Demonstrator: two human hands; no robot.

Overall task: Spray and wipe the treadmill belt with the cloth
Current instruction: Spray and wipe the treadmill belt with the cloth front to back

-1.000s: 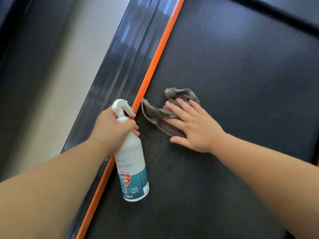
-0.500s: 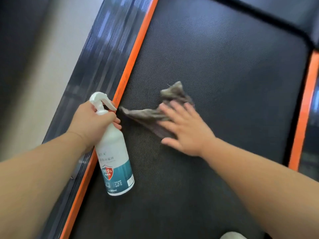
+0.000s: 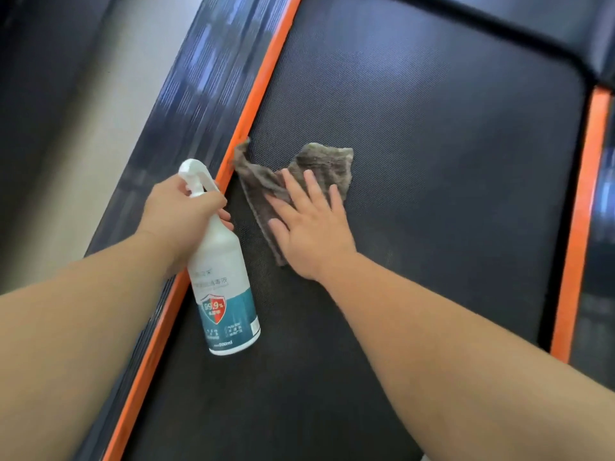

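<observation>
Left hand (image 3: 179, 207): my fingers (image 3: 223, 215) are clenched round the neck of the spray bottle (image 3: 223, 281), just under its white trigger head. I cannot tell whether any finger rests on the trigger.
Spray bottle: white with a teal label, tilted, head uppermost. Its base hangs below the gripping fingers, over the left margin of the belt.
Right hand (image 3: 309, 227): laid flat, fingers (image 3: 311, 184) straight and spread, pressing down on the cloth. Nothing is gripped.
Cloth (image 3: 326, 164): grey-brown and crumpled, lying on the belt under and just beyond the right fingertips. One corner stretches left of the fingers to touch the orange strip (image 3: 259, 81).
Treadmill belt (image 3: 432, 161): dark and finely textured, running well beyond the fingers and far to their right, up to a second orange strip (image 3: 575, 227).
Side rail (image 3: 199, 78): ribbed and dark, left of the bottle-holding fingers, outside the near orange strip.
Progress: I judge the wiping stage to be under way, with the cloth working the belt's left edge. I see no mist or wet streak, so I cannot say how much has been sprayed or wiped.
Remaining: as I read it, the broad span right of the pressing fingers and the stretch beyond them.
</observation>
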